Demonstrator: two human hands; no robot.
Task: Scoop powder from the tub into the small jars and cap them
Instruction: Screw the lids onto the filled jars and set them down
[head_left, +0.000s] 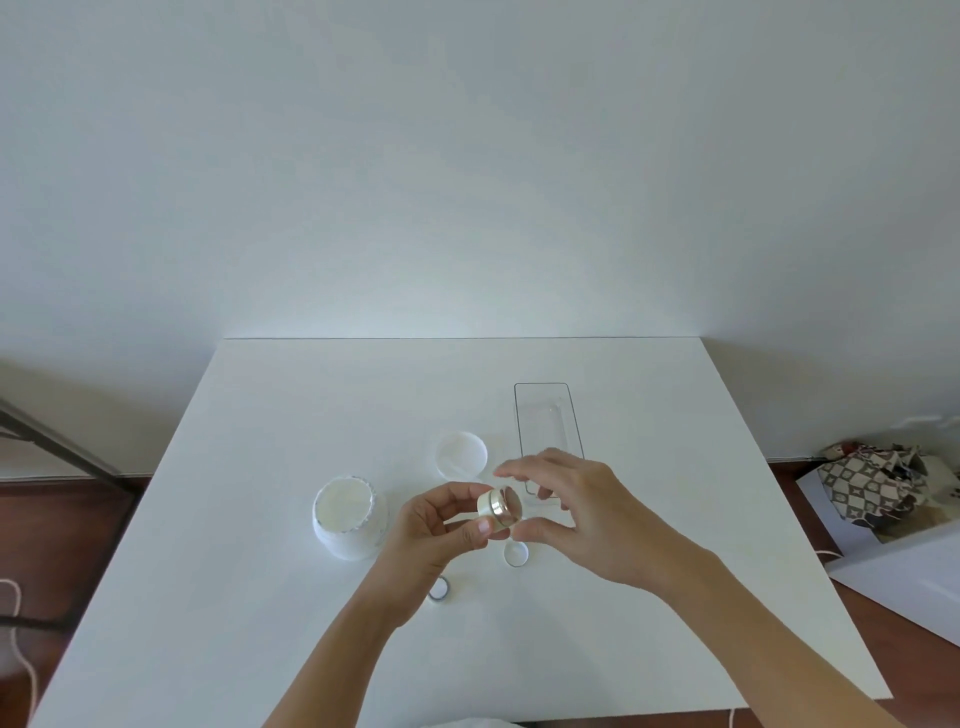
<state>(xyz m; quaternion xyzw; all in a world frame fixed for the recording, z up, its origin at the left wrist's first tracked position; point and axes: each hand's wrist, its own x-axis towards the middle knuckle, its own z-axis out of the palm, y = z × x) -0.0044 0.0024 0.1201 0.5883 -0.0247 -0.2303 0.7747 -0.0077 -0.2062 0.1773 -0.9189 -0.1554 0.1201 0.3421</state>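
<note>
In the head view, both hands met just above the middle of the white worktop. The left hand gripped a small jar, its fingers curled over the top and its thumb pressed against the near side. The jar was tilted on its side, with its silver-rimmed cap end facing right toward the other hand. The right hand hovered just beside that cap end, its fingers spread and loosely bent, with the thumb below and the forefinger above. Whether its fingertips actually touched the jar could not be told; it appeared to hold nothing.

The powder tub stood open on the worktop to the left of the hands, with white powder visible inside. Its round white lid lay flat beyond the hands, near a clear rectangular tray whose near end was hidden behind the right hand. A second small clear jar stood on the worktop just below the held one, uncapped as far as could be seen. A small round ringed piece, perhaps a cap, lay beside the left wrist.

On the floor to the right sat a patterned bag.
</note>
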